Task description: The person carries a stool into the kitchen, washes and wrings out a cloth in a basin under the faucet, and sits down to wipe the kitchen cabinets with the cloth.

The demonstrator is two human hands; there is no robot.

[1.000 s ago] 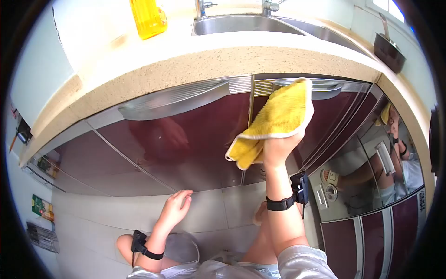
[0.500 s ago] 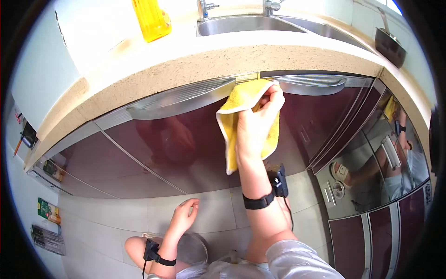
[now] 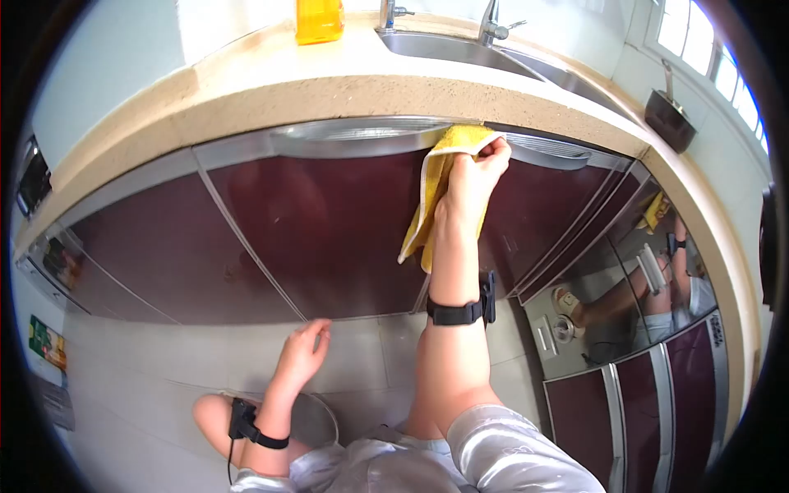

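My right hand (image 3: 477,185) is closed on a yellow cloth (image 3: 440,185) with a white edge. It presses the cloth to the top of the dark red cabinet doors (image 3: 337,230), just under the countertop's edge. The cloth hangs down left of my wrist and covers the right end of a curved metal handle (image 3: 353,144). A second handle (image 3: 546,152) lies to the right of my fingers. Low over the floor, by my knee, my left hand (image 3: 302,353) holds nothing; its fingers are loosely bent, thumb apart.
Above the cabinets runs a stone countertop (image 3: 246,105) with an orange bottle (image 3: 319,22) and a metal sink (image 3: 452,51). At the right stand a dark pot (image 3: 670,122) and a shiny appliance front (image 3: 633,279). A grey round bucket-like thing (image 3: 316,419) is by my left arm.
My right hand has shifted slightly rightward along the cabinet top with the cloth, which now hangs narrower. The whole view has tilted and shifted. My left hand still hangs low.
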